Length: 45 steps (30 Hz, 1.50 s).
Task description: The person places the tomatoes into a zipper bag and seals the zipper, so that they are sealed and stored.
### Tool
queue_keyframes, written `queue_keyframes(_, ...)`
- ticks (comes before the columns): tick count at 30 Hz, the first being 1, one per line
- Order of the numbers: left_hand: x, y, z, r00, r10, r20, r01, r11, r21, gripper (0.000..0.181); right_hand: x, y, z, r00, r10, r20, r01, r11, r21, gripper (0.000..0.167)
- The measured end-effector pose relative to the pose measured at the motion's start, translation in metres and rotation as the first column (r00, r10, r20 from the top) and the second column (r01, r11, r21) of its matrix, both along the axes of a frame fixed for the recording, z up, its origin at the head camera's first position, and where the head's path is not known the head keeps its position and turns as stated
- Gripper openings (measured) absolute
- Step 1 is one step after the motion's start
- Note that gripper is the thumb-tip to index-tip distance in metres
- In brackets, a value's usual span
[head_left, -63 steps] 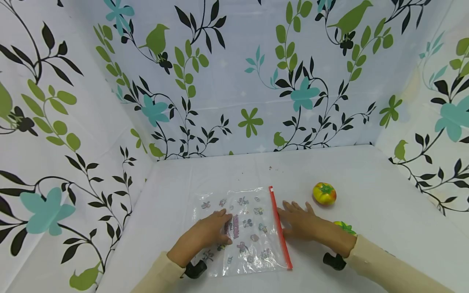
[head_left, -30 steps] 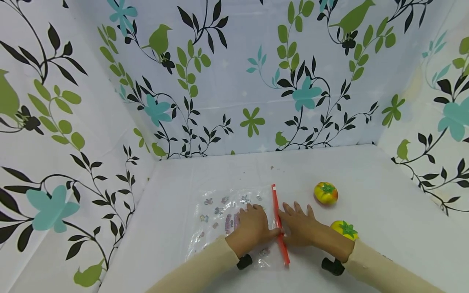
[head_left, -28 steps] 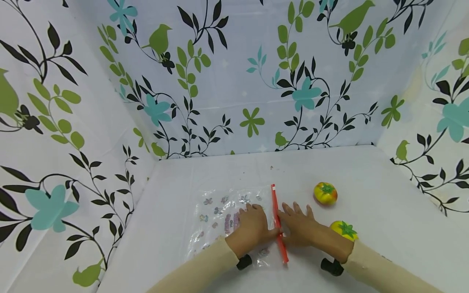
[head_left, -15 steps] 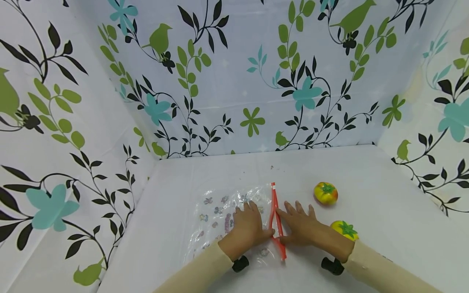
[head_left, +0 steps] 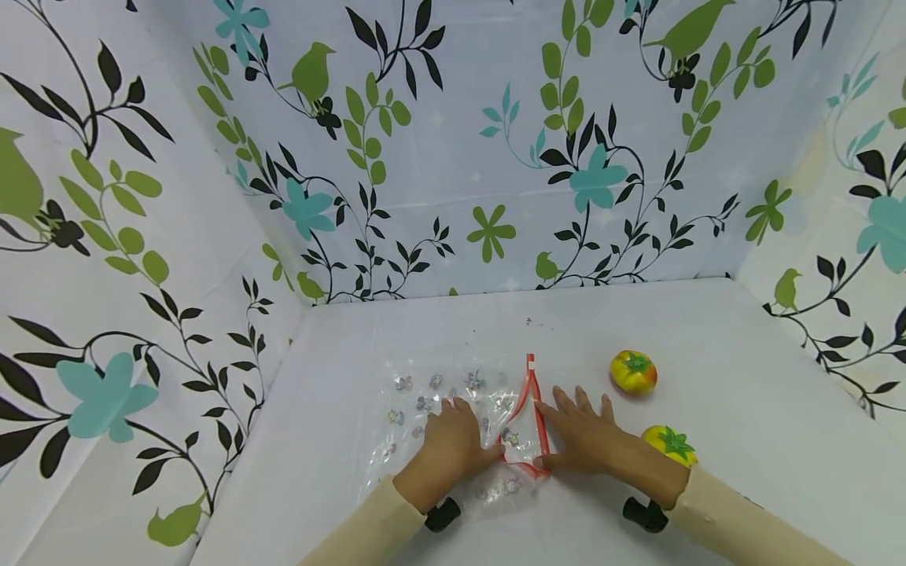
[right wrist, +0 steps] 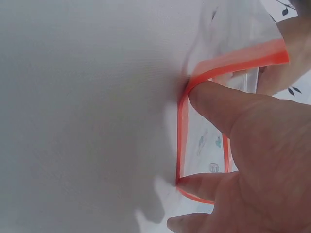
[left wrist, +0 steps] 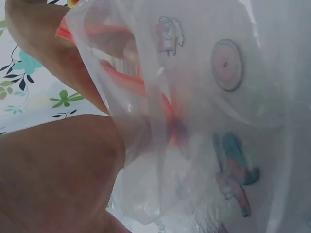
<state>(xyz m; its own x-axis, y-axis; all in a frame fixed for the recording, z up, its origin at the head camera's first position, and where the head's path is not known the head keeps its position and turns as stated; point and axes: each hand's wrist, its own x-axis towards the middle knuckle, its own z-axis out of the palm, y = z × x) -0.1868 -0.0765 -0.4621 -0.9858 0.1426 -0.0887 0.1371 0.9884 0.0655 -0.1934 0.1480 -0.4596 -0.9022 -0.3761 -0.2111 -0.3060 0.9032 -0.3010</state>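
A clear zip bag (head_left: 405, 428) with a red closure strip (head_left: 542, 424) and small printed figures lies on the white table. Its mouth gapes, the two red edges standing apart. My left hand (head_left: 449, 444) holds the upper film, its thumb at the peak of the raised edge; in the left wrist view film partly hides that grip. My right hand (head_left: 583, 432) has extended fingers, and two fingertips touch the lower red edge (right wrist: 180, 141). Right of the bag sits a toy tomato (head_left: 633, 373), yellow and red with a green top.
A second yellow toy tomato (head_left: 671, 445) with green leaves sits beside the right wrist, partly covered by the forearm. Behind and at both sides hangs a white curtain (head_left: 425, 196) printed with leaves and birds. Black wrist cameras (head_left: 644, 514) sit below the wrists.
My left hand moved right from the bag's middle to the red strip, then drew the upper edge back left, parting the mouth. My right hand stayed by the strip.
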Motion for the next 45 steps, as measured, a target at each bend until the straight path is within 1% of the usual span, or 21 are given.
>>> queue_keyframes(3, 0.002, -0.005, 0.001, 1.000, 0.000, 0.025, -0.001, 0.999, 0.046, 0.102, 0.000, 0.000, -0.001, 1.000, -0.003, -0.007, 0.004, 1.000, 0.012, 0.092)
queue_keyframes(7, 0.003, -0.012, 0.005, 0.999, -0.029, 0.021, 0.027, 0.994, 0.105, 0.090, 0.000, 0.000, -0.001, 1.000, 0.001, -0.023, -0.001, 1.000, 0.018, 0.091)
queue_keyframes(9, 0.003, -0.016, 0.007, 0.999, -0.036, 0.024, 0.032, 0.989, 0.142, 0.081, 0.000, 0.000, -0.001, 0.999, 0.005, -0.035, -0.004, 1.000, 0.017, 0.091)
queue_keyframes(13, 0.003, -0.022, 0.010, 0.998, -0.027, 0.058, 0.012, 0.970, 0.242, 0.062, 0.003, 0.001, 0.005, 0.998, 0.017, -0.064, -0.017, 1.000, -0.002, 0.087)
queue_keyframes(17, 0.003, -0.028, 0.015, 0.995, -0.035, 0.096, 0.003, 0.952, 0.307, 0.052, 0.003, 0.002, 0.012, 0.996, 0.023, -0.087, -0.026, 0.999, -0.035, 0.082)
queue_keyframes(21, 0.002, -0.034, 0.018, 0.991, -0.045, 0.129, -0.002, 0.939, 0.343, 0.051, 0.000, 0.005, 0.015, 0.996, 0.009, -0.088, -0.014, 0.998, -0.061, 0.079)
queue_keyframes(26, -0.001, -0.039, 0.016, 0.990, -0.057, 0.127, 0.011, 0.941, 0.339, 0.056, -0.004, 0.016, 0.017, 0.995, 0.010, -0.103, -0.018, 0.996, -0.082, 0.077)
queue_keyframes(30, -0.001, -0.041, 0.014, 0.990, -0.047, 0.137, -0.004, 0.936, 0.352, 0.055, -0.006, 0.028, 0.025, 0.995, 0.005, -0.102, -0.018, 0.992, -0.126, 0.076)
queue_keyframes(33, -0.001, -0.041, 0.014, 0.989, -0.039, 0.141, -0.015, 0.931, 0.365, 0.051, -0.006, 0.040, 0.034, 0.996, -0.021, -0.081, 0.006, 0.985, -0.170, 0.076)
queue_keyframes(37, -0.001, -0.042, 0.014, 0.989, -0.031, 0.143, -0.023, 0.935, 0.355, 0.054, -0.006, 0.059, 0.045, 0.997, -0.052, -0.061, 0.038, 0.976, -0.215, 0.078)
queue_keyframes(40, -0.002, -0.043, 0.013, 0.988, -0.024, 0.150, -0.030, 0.935, 0.353, 0.058, -0.006, 0.074, 0.051, 0.998, -0.038, -0.059, 0.022, 0.969, -0.247, 0.077)
queue_keyframes(45, -0.002, -0.043, 0.011, 0.988, -0.031, 0.153, -0.030, 0.926, 0.375, 0.062, 0.001, 0.099, 0.056, 0.996, -0.022, -0.090, -0.003, 0.961, -0.275, 0.070)
